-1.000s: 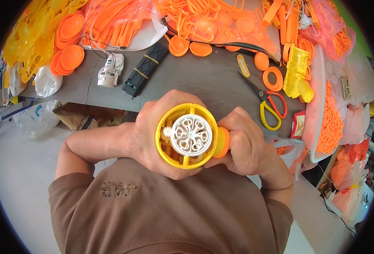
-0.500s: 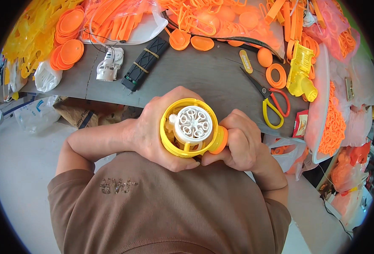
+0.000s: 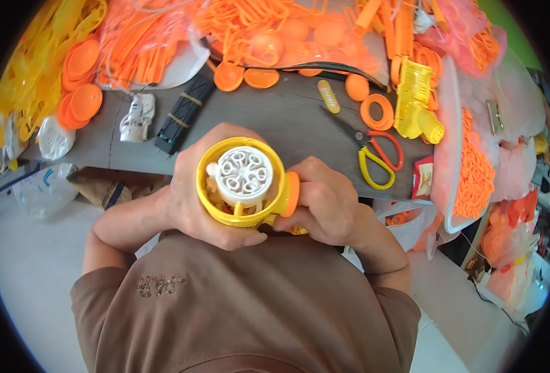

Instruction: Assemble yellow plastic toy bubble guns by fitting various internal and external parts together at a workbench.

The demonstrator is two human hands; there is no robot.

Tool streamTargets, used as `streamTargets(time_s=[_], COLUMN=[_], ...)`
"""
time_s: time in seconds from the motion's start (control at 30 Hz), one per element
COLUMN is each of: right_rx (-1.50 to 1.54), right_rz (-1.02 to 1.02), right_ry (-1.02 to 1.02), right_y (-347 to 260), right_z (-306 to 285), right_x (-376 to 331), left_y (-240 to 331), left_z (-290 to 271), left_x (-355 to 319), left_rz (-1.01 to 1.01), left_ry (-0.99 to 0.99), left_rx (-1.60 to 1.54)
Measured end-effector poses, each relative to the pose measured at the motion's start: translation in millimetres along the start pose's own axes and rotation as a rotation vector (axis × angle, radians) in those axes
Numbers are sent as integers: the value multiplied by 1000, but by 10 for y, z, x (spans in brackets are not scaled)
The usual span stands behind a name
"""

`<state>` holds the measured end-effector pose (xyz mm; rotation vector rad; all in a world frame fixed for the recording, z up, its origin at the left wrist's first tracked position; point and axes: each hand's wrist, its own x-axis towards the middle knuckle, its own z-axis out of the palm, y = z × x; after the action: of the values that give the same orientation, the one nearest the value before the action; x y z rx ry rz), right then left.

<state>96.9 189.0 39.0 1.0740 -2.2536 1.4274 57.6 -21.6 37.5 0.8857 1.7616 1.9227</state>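
Observation:
My left hand (image 3: 186, 171) wraps round a yellow round toy housing (image 3: 231, 219), held in front of my chest with its open end facing up. Inside sits a white bubble wheel (image 3: 244, 172) with petal-like holes, a small white gear beside it. An orange round cap (image 3: 293, 194) sticks out from the housing's right side. My right hand (image 3: 331, 202) is closed on that cap, thumb and bent fingers at its edge. The housing's underside is hidden; a bit of yellow shows below the right hand.
On the grey table lie scissors (image 3: 359, 135) with red and yellow handles, a yellow gun-shaped shell (image 3: 414, 102), a black box with rubber bands (image 3: 185, 115) and a white mechanism (image 3: 138, 118). Orange parts (image 3: 287, 31) pile at the back. A bin (image 3: 449, 186) stands right.
The whole view has shifted, so the table things appear further left. Both hands and the housing have moved slightly left with it; the grip looks the same.

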Motion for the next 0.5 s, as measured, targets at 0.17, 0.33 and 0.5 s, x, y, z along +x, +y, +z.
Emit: streamTargets(time_s=[0.17,0.33,0.5], right_rx=[-10,-259,-844], right_rz=[20,196,511], right_ry=[-22,-51,32], right_y=[9,178,505], right_z=[-94,-444,-767], right_x=[-19,74,-352], left_y=[-42,-13,-39], left_z=[42,-32,-108], left_x=[81,210,223], left_rz=[10,-107,-430], left_ry=[38,40,272], left_rx=[5,129,-298])
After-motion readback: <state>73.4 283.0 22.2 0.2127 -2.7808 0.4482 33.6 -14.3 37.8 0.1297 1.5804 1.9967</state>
